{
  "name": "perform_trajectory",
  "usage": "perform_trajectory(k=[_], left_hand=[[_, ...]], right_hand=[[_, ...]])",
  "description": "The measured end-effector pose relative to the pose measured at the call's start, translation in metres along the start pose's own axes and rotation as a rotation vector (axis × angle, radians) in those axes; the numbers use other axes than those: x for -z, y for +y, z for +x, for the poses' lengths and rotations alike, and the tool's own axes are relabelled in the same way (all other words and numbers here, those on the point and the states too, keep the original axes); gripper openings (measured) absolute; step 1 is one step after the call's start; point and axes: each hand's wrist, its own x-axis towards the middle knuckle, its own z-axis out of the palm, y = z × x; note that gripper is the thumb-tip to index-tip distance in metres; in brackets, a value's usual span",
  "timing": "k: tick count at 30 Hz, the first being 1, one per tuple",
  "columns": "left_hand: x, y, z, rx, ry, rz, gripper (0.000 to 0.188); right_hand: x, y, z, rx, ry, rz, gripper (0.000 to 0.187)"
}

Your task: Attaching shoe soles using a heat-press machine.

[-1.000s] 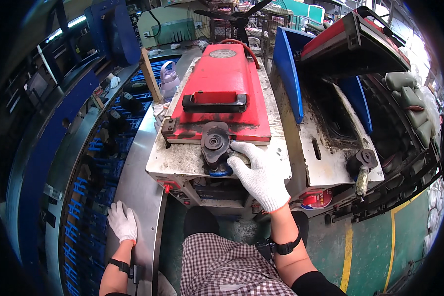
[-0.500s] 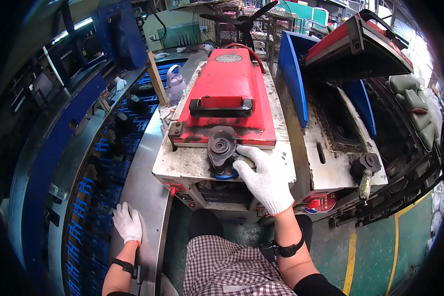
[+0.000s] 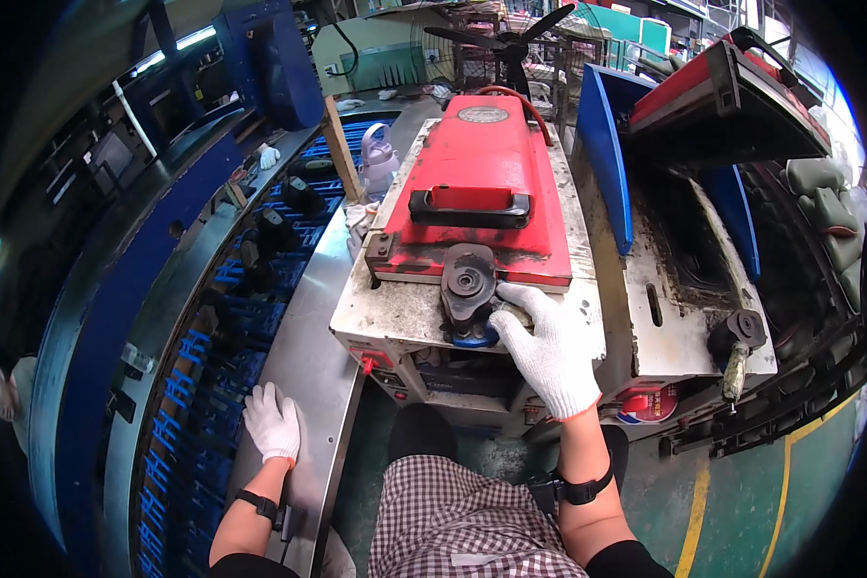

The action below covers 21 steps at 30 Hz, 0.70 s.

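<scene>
My left hand (image 3: pixel 273 424), in a white knit glove, lies flat on the metal ledge (image 3: pixel 294 371) with its fingers stretched out and holds nothing. My right hand (image 3: pixel 546 352), gloved the same way, is at the front of a red-lidded press machine (image 3: pixel 491 149). Its thumb and forefinger close on the right side of a black clamp latch (image 3: pixel 467 284); the other fingers are partly hidden. Under the latch shows a blue rounded piece (image 3: pixel 476 340). The red lid is down, with a black handle (image 3: pixel 470 208) across its front.
On the left runs a conveyor with blue racks (image 3: pixel 188 361) holding dark pieces. A lilac bottle (image 3: pixel 379 162) stands behind the ledge. To the right is a second press with its red lid (image 3: pixel 732 96) raised and blue side panels (image 3: pixel 604 154). A black fan (image 3: pixel 511 46) stands behind.
The whole view has shifted, so the machine and both hands appear farther right. The right hand stays on the latch and the left hand stays on the ledge.
</scene>
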Motion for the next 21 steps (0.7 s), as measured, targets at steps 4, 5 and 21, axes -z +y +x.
perform_trajectory(k=[4, 5, 21], left_hand=[[0.006, 0.004, 0.002, 0.004, -0.049, -0.013, 0.049], [0.002, 0.002, 0.002, -0.009, -0.032, -0.011, 0.048], [-0.004, -0.005, -0.001, -0.042, 0.035, -0.006, 0.049]], right_hand=[[-0.001, 0.001, 0.001, -0.027, -0.008, 0.023, 0.038], [-0.002, 0.001, 0.002, -0.03, -0.011, 0.025, 0.038], [0.0, -0.001, 0.0, -0.01, -0.001, -0.005, 0.038]])
